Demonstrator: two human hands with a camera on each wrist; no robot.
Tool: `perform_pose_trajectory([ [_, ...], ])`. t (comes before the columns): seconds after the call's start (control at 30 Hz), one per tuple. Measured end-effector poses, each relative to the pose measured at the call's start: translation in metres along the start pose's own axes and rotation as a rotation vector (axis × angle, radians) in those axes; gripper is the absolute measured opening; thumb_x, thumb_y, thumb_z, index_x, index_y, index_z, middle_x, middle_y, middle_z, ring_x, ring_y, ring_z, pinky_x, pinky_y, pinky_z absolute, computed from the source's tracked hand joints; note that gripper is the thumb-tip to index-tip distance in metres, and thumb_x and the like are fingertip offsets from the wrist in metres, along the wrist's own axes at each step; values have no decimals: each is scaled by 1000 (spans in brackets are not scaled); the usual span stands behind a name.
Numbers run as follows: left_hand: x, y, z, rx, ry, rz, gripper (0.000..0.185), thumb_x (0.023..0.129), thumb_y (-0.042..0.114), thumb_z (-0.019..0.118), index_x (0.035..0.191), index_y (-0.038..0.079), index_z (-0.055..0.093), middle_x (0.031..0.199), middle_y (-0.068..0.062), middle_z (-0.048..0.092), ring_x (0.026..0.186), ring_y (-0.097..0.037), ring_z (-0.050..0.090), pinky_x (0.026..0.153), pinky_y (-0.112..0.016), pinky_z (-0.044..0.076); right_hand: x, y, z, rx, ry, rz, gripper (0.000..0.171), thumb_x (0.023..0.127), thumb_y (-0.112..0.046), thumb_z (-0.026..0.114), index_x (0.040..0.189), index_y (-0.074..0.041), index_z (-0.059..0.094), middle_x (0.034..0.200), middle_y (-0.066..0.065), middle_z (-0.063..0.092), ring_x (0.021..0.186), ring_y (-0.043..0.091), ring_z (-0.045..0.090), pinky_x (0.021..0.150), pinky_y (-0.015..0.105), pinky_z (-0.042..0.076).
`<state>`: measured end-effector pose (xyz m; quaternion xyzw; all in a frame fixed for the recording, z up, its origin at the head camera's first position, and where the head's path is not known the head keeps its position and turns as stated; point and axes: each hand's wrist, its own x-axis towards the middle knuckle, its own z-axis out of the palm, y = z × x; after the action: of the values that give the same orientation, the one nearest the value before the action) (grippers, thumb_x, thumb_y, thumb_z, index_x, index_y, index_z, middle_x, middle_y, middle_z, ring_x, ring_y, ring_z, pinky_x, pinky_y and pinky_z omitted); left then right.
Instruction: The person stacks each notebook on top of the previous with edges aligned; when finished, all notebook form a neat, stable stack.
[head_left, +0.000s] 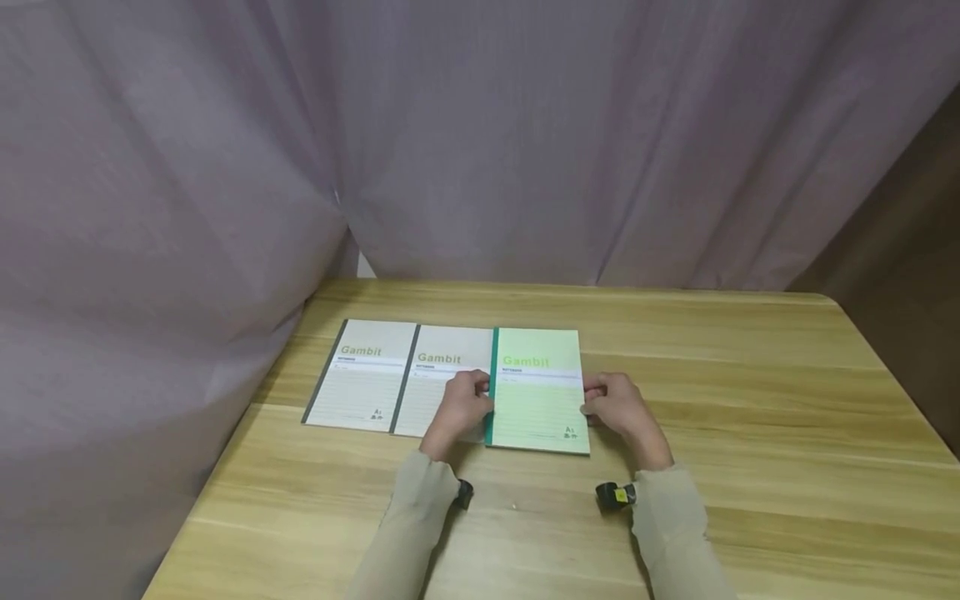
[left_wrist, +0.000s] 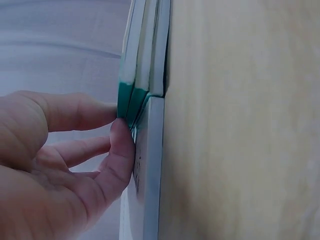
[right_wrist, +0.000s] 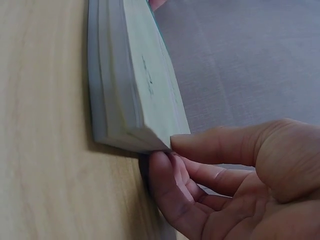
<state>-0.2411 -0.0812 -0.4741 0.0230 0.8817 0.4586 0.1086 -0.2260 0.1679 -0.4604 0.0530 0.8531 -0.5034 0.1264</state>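
I find the green notebook (head_left: pixel 536 408) topmost in a stack (right_wrist: pixel 112 85), right of the grey-spined notebooks (head_left: pixel 366 379). Left hand (head_left: pixel 459 408) pinches the spine (left_wrist: pixel 124 100), right hand (head_left: pixel 624 408) the opposite edge. I judge it light, bendable, smooth; hold both long edges. Layers gripped: unclear.

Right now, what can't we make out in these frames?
Head view: part of the middle white, dark-spined notebook, hidden by the left grip.
Head view: covers beneath the top green rectangular notebook, hidden by it.
Head view: that notebook's fine print, too small.
Head view: beige fabric sleeves, cut off by bottom edge.
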Motion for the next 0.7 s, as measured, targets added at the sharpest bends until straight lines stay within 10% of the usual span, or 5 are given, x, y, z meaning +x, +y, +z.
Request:
perform_pose_trajectory([
  [0.7, 0, -8, -4, -88, 4, 33, 36, 90, 3, 57, 123, -8, 65, 100, -11, 65, 82, -19, 59, 67, -28, 50, -9, 0, -6, 22, 14, -80, 29, 90, 10, 59, 118, 20, 58, 92, 20, 63, 79, 23, 62, 67, 32, 59],
])
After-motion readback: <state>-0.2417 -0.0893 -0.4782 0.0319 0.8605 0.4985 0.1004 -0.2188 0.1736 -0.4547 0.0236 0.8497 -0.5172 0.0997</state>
